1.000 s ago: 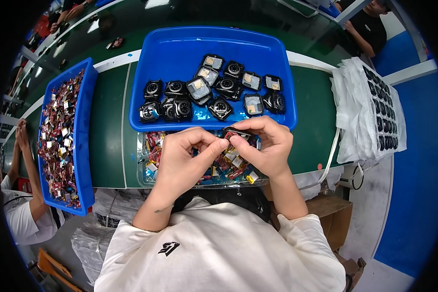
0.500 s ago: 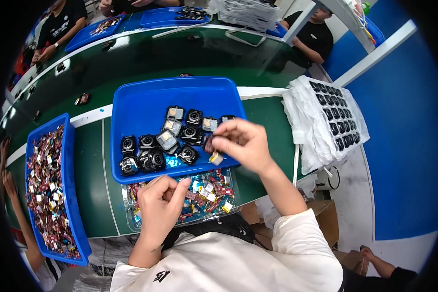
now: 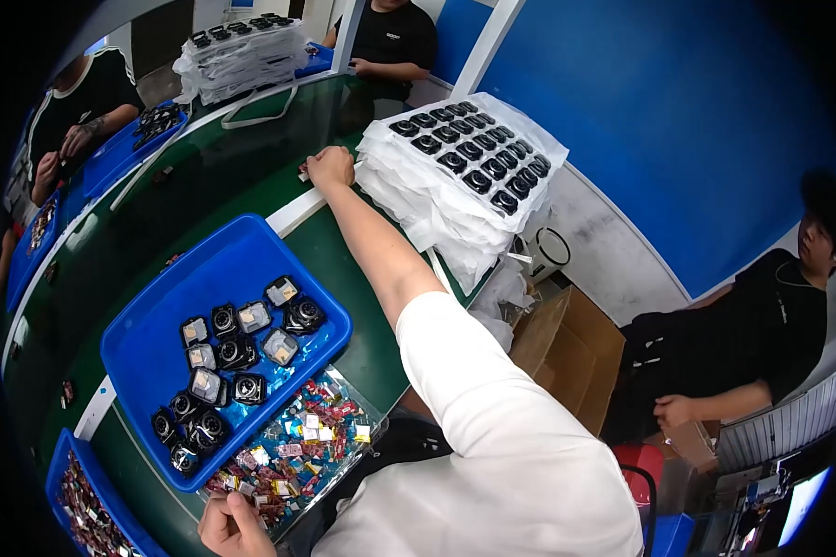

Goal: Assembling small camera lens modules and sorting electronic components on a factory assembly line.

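Observation:
My right hand [image 3: 332,167] reaches far out over the green conveyor, its fingers closed on a small reddish circuit board [image 3: 304,172], mostly hidden by the fingers. At the lower edge, my left hand [image 3: 232,527] is curled with the thumb up; nothing shows in it. Beside it lies a clear tray [image 3: 378,420] of small red boards with white and yellow battery-like blocks. Just beyond, a blue tray [image 3: 158,316] holds several black, watch-like cases, some with a round dial-like face [image 3: 249,388] up, others showing a grey back [image 3: 280,346].
White padded sheets [image 3: 437,218] are stacked at the right of the bench, bearing rows of black cases [image 3: 478,148]. Another blue tray [image 3: 65,464] of boards stands lower left. An open cardboard box [image 3: 567,353] and a seated person [image 3: 734,343] are at right. Other people work across the conveyor.
My right hand has moved from over the blue tray out to the conveyor, still holding a board. The view has swung right. My left hand remains curled near the clear tray.

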`<state>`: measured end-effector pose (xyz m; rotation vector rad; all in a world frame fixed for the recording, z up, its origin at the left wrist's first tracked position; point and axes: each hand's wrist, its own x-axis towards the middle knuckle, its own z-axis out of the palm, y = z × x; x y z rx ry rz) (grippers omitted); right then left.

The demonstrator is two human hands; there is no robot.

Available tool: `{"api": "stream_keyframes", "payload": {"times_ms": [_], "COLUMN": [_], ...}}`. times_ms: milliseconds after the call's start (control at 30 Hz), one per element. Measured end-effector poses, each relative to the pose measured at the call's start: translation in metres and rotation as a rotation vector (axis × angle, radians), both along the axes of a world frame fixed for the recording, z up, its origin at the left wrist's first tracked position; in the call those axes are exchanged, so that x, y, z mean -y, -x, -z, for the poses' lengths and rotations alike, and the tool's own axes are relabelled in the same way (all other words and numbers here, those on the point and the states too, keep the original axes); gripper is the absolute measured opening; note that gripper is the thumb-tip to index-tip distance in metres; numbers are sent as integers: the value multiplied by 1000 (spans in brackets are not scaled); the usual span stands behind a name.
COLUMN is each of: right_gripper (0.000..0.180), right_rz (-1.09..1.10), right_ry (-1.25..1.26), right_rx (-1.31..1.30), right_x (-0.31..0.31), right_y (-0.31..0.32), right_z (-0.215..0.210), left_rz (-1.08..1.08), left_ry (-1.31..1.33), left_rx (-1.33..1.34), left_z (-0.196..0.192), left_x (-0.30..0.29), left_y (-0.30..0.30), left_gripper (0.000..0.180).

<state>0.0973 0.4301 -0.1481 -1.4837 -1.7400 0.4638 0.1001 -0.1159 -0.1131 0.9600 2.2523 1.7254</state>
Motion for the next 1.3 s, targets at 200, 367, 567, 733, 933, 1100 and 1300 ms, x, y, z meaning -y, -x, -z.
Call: {"api": "stream_keyframes", "payload": {"times_ms": [200, 367, 567, 733, 933, 1100, 1300], "right_gripper": [21, 21, 20, 21, 16, 12, 10], "right_rz": [-136, -260, -645, -1141, -1805, -2192, -2200], "right_ry": [-349, -303, -602, -1049, -1187, -1251, -1303], "right_rx": [-224, -365, -145, -187, -24, 252, 84], "right_x": [-15, 20, 81, 178, 349, 439, 472], "right_y": [-26, -28, -12, 35, 36, -6, -16], "right_z": [10, -8, -75, -170, -177, -177, -138], "left_rz": [-7, 44, 30, 31, -20, -88, -296], "left_ry": [-119, -171, -192, -262, -250, -407, -451], "left_rx": [-51, -77, -184, -200, -141, 40, -127], "left_z": [2, -3, -7, -5, 19, 42, 69], "left_x": [-8, 9, 18, 28, 35, 34, 29], "left_y": [2, 4, -3, -6, -8, -3, -11], "left_gripper": [40, 17, 26, 28, 46, 49, 40]}}
